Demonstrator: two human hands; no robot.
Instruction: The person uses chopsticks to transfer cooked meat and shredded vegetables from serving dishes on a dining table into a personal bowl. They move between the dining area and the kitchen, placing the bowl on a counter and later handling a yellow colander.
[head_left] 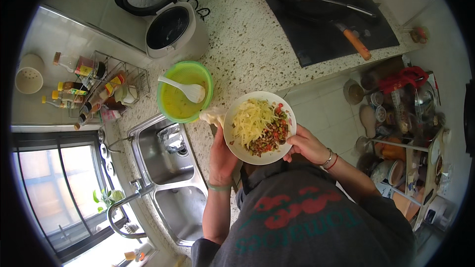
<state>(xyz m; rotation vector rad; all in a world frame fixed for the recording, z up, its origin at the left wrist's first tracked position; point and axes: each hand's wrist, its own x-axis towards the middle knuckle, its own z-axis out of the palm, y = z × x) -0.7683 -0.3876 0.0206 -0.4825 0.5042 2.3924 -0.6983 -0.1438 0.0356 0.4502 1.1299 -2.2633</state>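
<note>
A white plate (237, 152) is held level in front of my body. Pale yellow shredded vegetable (255, 118) fills its left part, and a chopped mix with red and green bits (272, 136) fills the right. My left hand (221, 155) grips the plate's left edge, its fingers partly hidden by the rim. My right hand (306, 146) pinches the right edge with the thumb on top. Just left of the plate sits a pale crumpled item (213, 116) I cannot make out. Beside it stands a green bowl (210, 81) with a white rice paddle (190, 90) resting in it.
An open rice cooker (185, 39) stands at the back left. On the black cooktop (307, 44) lies a wok (287, 0) with a slotted turner (341, 5). At left are a double sink (180, 207) and a bottle rack (114, 84); a loaded shelf (420, 168) is at right.
</note>
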